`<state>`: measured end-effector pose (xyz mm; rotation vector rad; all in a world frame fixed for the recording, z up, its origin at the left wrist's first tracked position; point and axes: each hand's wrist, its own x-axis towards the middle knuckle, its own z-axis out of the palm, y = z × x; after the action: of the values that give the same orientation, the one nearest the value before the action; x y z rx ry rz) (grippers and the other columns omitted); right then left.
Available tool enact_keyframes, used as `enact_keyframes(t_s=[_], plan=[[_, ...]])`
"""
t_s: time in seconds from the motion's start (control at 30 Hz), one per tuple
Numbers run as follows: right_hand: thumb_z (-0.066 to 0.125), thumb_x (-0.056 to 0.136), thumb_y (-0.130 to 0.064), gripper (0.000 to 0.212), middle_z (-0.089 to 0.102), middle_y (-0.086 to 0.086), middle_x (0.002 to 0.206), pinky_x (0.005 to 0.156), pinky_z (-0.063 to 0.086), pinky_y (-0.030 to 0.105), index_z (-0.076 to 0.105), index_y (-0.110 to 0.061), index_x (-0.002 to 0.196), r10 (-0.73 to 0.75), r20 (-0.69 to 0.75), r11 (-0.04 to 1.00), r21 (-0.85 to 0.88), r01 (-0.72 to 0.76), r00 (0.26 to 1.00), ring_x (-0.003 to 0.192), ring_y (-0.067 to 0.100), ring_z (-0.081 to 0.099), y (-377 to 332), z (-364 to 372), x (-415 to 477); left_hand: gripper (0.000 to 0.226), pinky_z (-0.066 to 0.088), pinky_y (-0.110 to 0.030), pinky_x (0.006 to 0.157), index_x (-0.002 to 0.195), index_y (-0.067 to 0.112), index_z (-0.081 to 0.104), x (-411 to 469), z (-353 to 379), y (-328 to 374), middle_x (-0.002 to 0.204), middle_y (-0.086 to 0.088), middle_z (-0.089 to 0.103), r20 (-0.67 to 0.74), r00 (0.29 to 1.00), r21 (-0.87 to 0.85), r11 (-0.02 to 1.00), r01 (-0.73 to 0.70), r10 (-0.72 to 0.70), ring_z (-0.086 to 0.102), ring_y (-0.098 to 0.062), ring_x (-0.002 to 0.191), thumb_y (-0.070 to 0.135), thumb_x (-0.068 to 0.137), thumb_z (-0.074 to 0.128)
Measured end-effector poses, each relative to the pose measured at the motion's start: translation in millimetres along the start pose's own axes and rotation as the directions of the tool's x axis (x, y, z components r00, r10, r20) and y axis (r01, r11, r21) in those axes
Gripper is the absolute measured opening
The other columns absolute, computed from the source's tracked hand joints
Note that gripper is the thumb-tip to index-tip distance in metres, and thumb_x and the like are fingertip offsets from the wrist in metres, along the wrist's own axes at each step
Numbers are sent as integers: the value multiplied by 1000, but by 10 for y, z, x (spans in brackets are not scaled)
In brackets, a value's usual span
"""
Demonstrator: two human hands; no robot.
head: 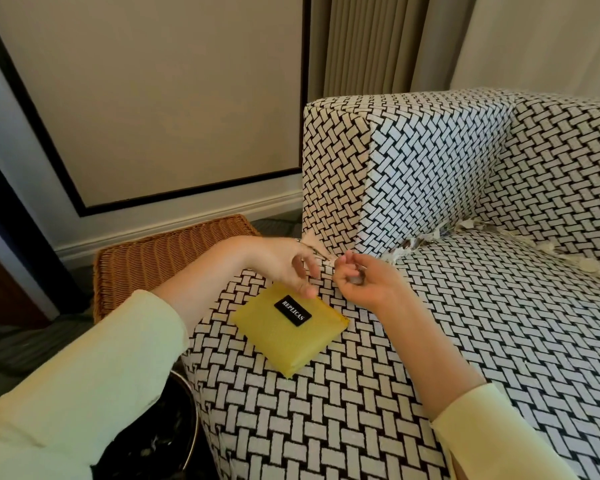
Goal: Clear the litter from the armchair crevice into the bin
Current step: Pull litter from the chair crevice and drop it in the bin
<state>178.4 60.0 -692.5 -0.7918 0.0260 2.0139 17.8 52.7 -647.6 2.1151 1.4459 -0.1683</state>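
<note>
- Pale yellow-green sleeves (84, 393) cover both forearms, which reach in from the bottom edge.
- The bin (193, 420) stands low on the left, against the front corner of the armchair (326, 427). It has a dark lining and a metal rim, and a few pale bits lie inside it.
- The seat cushion (482, 341) has a black-and-white basket-weave pattern. A flat yellow pouch (284, 341) with a black label reading "REPLICAS" lies on its near left part.
- The left hand (284, 265) hangs above the pouch's far corner with its fingers loosely extended and apart. One fingertip reaches down to that corner, and the hand grips nothing that can be seen.
- The right hand (364, 285) lies palm up just beside the left, with its fingers curled inward. The fingertips pinch a pale scrap (331, 263) at the front end of the crevice (440, 235). Something small and dark sits in the curl of the fingers, but it is too small to tell what.
- More litter (416, 245), torn pale shreds, is wedged along the crevice between seat and armrest (430, 161). Further shreds lie where the seat meets the backrest on the right.
- A wicker basket (160, 261) sits on the floor left of the armchair.
- Behind it are a panelled wall (153, 98) and a beige curtain (368, 43).
</note>
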Motion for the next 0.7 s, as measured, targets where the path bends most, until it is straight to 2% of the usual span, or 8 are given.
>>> enact_keyframes(t_s=[0.07, 0.17, 0.27, 0.33, 0.4, 0.5, 0.6, 0.7], plan=[[38, 98, -17, 26, 45, 11, 72, 31, 35, 15, 48, -4, 78, 18, 4, 999, -38, -18, 1000, 44, 10, 39, 18, 10, -4, 48, 38, -30, 100, 120, 25, 55, -23, 45, -83, 128, 4, 51, 13, 998, 64, 996, 68, -69, 45, -14, 120, 45, 78, 66], [40, 94, -11, 14, 46, 17, 88, 53, 45, 21, 49, -2, 87, 19, 37, 983, -185, -12, 999, 65, 17, 46, 51, 29, -41, 28, 41, -19, 78, 101, 24, 59, -49, 94, -107, 112, 4, 54, -36, 999, 15, 999, 28, -28, 48, -13, 105, 39, 79, 67], [43, 86, -2, 11, 45, 20, 101, 72, 46, 26, 52, 1, 93, 21, 103, 952, -306, 12, 994, 77, 21, 49, 62, 113, -132, 14, 36, -28, 87, 83, 26, 57, -71, 92, -64, 94, 15, 52, -259, 964, -52, 995, -82, 66, 44, -9, 99, 31, 78, 69], [48, 77, 3, 31, 45, 20, 109, 84, 49, 28, 51, 4, 108, 14, 168, 943, -330, 43, 986, 81, 22, 53, 34, 196, -206, 16, 30, -32, 93, 73, 32, 56, -93, 77, -11, 92, 20, 51, -432, 897, -102, 983, -152, 94, 42, -10, 103, 27, 76, 70], [48, 78, 6, 38, 47, 21, 114, 85, 52, 30, 48, 4, 116, -15, 213, 937, -337, 88, 977, 86, 25, 57, -21, 270, -275, 22, 28, -33, 93, 69, 37, 54, -98, 57, 23, 98, 14, 52, -554, 824, -106, 972, -210, 118, 39, -13, 107, 26, 74, 72], [34, 88, 9, 25, 51, 28, 108, 83, 52, 38, 51, 2, 104, -30, 272, 930, -346, 127, 962, 93, 33, 58, -76, 369, -429, 22, 31, -29, 88, 71, 30, 57, -97, 45, 22, 101, 6, 54, -666, 733, -162, 932, -323, 139, 43, -19, 105, 15, 72, 74], [31, 90, 10, 24, 51, 31, 102, 91, 46, 48, 49, 7, 104, 11, 280, 933, -348, 91, 960, 96, 40, 56, -61, 462, -560, 29, 43, -40, 94, 67, 29, 56, -97, 79, -36, 96, 2, 55, -693, 712, -276, 872, -404, 110, 51, -28, 101, 5, 72, 73], [31, 90, 7, 34, 49, 27, 108, 92, 44, 49, 38, 6, 123, 19, 227, 918, -390, 72, 974, 110, 42, 50, -101, 576, -580, 27, 45, -43, 98, 66, 24, 58, -94, 103, -101, 93, 8, 55, -709, 703, -366, 822, -437, 58, 55, -27, 103, 2, 73, 71]])
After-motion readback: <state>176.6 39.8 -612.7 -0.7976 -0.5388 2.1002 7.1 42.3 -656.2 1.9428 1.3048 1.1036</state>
